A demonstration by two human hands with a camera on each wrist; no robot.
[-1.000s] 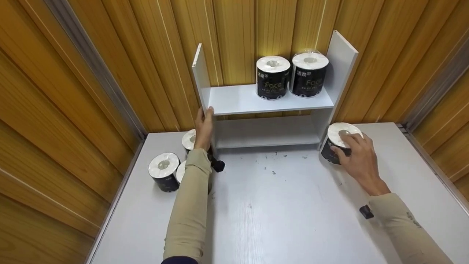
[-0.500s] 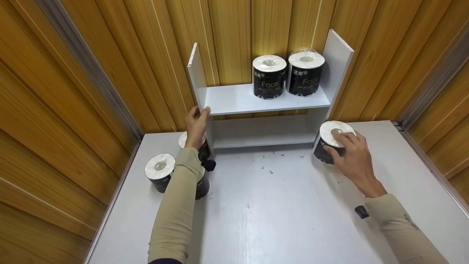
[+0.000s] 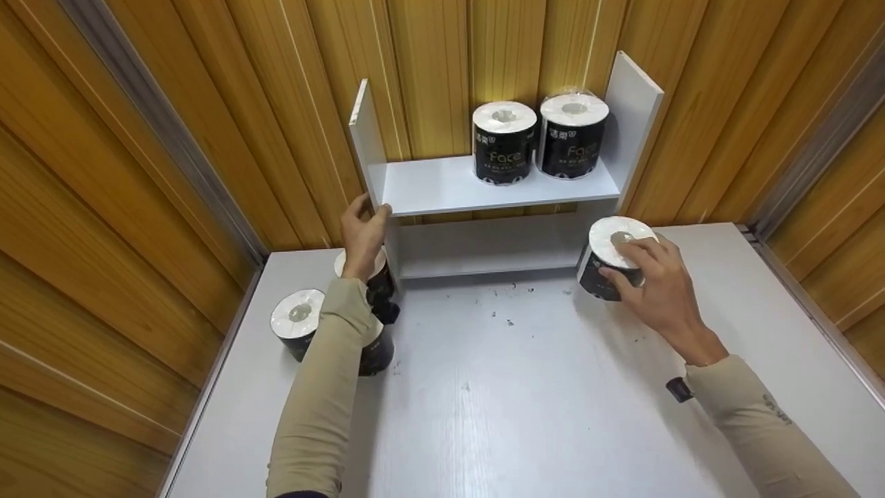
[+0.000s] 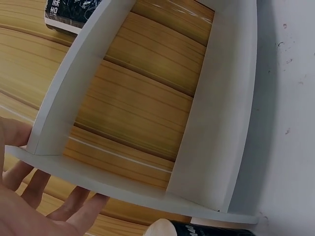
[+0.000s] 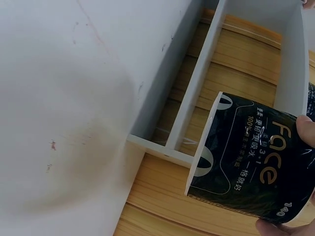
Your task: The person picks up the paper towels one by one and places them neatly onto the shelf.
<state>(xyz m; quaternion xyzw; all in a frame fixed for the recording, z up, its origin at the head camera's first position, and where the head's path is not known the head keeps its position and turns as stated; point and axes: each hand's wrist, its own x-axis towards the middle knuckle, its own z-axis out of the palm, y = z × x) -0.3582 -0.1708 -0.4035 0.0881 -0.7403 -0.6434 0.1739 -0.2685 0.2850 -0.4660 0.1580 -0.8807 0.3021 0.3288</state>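
Note:
A white two-tier shelf [image 3: 432, 187] stands against the wooden wall, with two black-and-white paper rolls, one [image 3: 504, 149] beside the other [image 3: 572, 142], on its upper board. My left hand [image 3: 364, 232] grips the shelf's left side panel at the upper board's height; in the left wrist view the thumb and fingers of that hand [image 4: 44, 196] lie on either side of the panel. My right hand [image 3: 657, 287] holds another roll [image 3: 600, 277] by its top and side, in front of the shelf's right end. The right wrist view shows this roll [image 5: 251, 157] with "Face" lettering.
Several more rolls stand on the white table [image 3: 470, 429] at the left: one [image 3: 297, 321] farthest out, another [image 3: 379, 349] partly behind my left forearm, and one [image 3: 380, 283] beside the shelf's lower left side. Wooden panel walls [image 3: 138, 242] enclose the table.
The right hand has moved the roll slightly left and up. The left hand keeps its place at the side panel, its wrist and forearm shifted left. The head view has shifted slightly.

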